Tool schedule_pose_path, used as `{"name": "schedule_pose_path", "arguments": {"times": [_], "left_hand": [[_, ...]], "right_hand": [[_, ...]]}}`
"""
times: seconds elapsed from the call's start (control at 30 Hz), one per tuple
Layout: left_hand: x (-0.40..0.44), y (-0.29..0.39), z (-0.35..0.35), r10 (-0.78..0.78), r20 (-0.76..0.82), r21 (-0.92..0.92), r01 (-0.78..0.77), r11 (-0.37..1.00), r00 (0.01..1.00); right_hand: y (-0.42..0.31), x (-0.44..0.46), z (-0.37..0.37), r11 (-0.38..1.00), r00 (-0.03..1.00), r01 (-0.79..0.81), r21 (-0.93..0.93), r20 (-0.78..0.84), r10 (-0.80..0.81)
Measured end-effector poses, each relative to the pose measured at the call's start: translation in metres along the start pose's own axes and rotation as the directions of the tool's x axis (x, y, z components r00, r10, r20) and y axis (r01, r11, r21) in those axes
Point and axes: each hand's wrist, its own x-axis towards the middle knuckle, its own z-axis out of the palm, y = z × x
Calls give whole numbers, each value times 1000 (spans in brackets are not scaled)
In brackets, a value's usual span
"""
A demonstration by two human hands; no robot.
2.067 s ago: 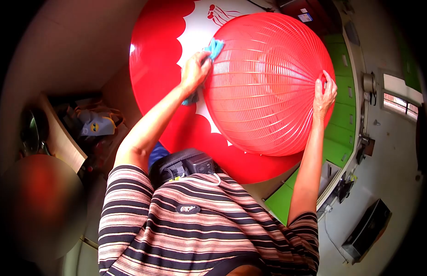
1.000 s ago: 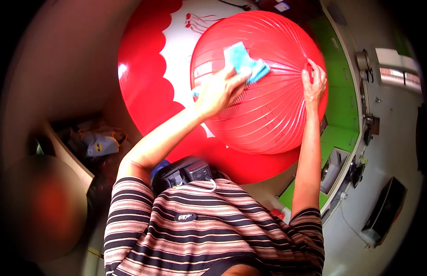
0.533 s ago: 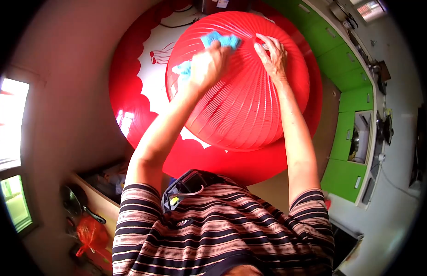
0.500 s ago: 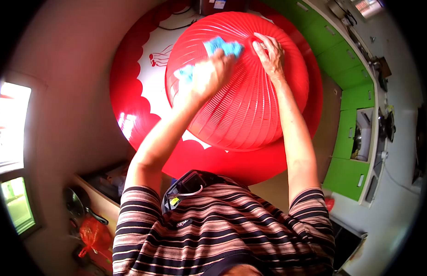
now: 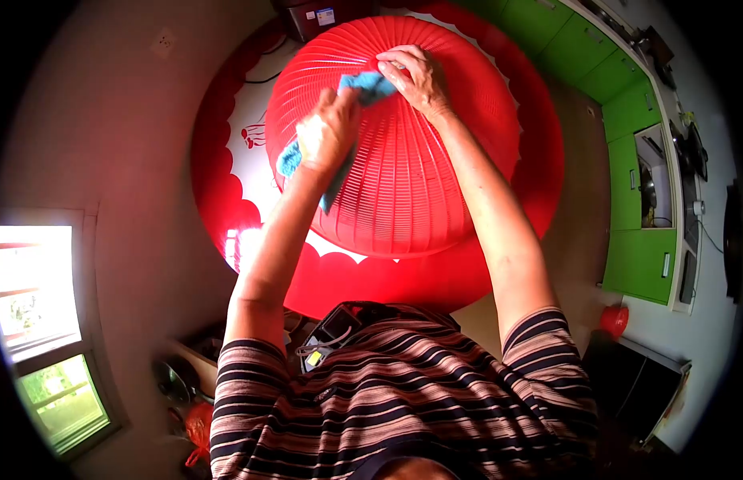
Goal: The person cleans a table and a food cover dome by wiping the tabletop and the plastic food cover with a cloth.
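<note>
A red ribbed dome-shaped food cover with slots sits on a round red-and-white table. My left hand is closed around a blue cloth on the cover's left side. One part of the cloth reaches toward the cover's top, and other folds hang out below the hand. My right hand is at the top of the cover, its thumb and fingers bent around the centre, which they partly hide.
A dark box-like object with labels stands at the table's far edge. Green cabinets line the right side. A window is at left, and a red bowl-like object is at lower right.
My left hand has moved with the blue cloth, down and left in view, and more cloth hangs below it. The cover's top and my right hand appear further left as the view shifts.
</note>
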Motion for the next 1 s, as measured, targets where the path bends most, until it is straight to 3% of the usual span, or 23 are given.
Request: {"name": "schedule_pose_path", "arguments": {"times": [0.07, 0.17, 0.2, 0.27, 0.33, 0.37, 0.4, 0.43, 0.47, 0.5, 0.53, 0.6, 0.63, 0.7, 0.73, 0.8, 0.83, 0.87, 0.9, 1.0], "left_hand": [[16, -3, 5, -130, -10, 34, 131, 991, 991], [14, 1, 11, -184, -19, -35, 183, 983, 983], [8, 5, 7, -119, 14, -53, 120, 991, 993], [-10, 20, 5, -72, 80, -95, 79, 992, 994], [-24, 37, -1, -22, 160, -145, 45, 988, 987], [-28, 43, -3, 11, 188, -188, 25, 982, 982], [-29, 51, -7, 46, 214, -229, 4, 973, 976], [-26, 57, -11, 60, 261, -309, 24, 951, 964], [-20, 59, -18, 32, 375, -342, 106, 934, 926], [-15, 53, -16, 53, 335, -456, 113, 883, 941], [-11, 46, -14, 65, 294, -564, 118, 817, 954], [11, 38, -27, 44, 202, -485, 61, 872, 978], [25, 26, -17, 20, 122, -435, 35, 900, 992], [55, 2, 14, 7, 30, -359, 4, 933, 1000], [69, -7, 32, 15, 15, -336, -10, 942, 1000], [82, -18, 65, 47, 48, -348, -27, 937, 998], [84, -19, 75, 107, 108, -367, -60, 928, 988], [85, -24, 83, 163, 170, -385, -87, 919, 972], [76, -20, 75, 193, 133, -260, -154, 953, 972], [68, -16, 68, 207, 146, -264, -164, 951, 967]], "right_hand": [[0, -1, 4, 999, 1000, -16, 33, -18, 17], [6, -1, 8, 997, 998, -57, 57, -12, 58], [6, 0, 7, 989, 993, -116, 94, -1, 117], [18, -1, 15, 997, 997, -71, 39, -20, 72], [24, -5, 16, 963, 966, 243, -119, -64, -252], [28, -8, 16, 959, 961, 265, -100, -58, -272], [10, -2, -6, 968, 998, 66, 243, -10, -65], [-5, 4, -26, 853, 973, -217, 474, 35, 228], [-17, 7, -43, 608, 865, -450, 654, 151, 479], [-19, 1, -53, 749, 911, -352, 561, 22, 411], [-24, -7, -64, 754, 913, -348, 557, 21, 407], [-43, -26, -83, 903, 924, -366, 225, -31, 382], [-55, -33, -84, 948, 953, -296, 115, -39, 302], [-80, -47, -75, 985, 986, -169, -44, -1, 169], [-83, -61, -63, 953, 985, -153, -261, 35, 168], [-78, -64, -63, 955, 963, -214, -205, 119, 241], [-73, -66, -62, 912, 912, -401, 81, 133, 389], [-67, -70, -66, 877, 899, -437, 201, 131, 418], [-71, -65, -78, 830, 873, -487, 274, 113, 475], [-66, -35, -109, 759, 818, -539, 364, 13, 575]]}}
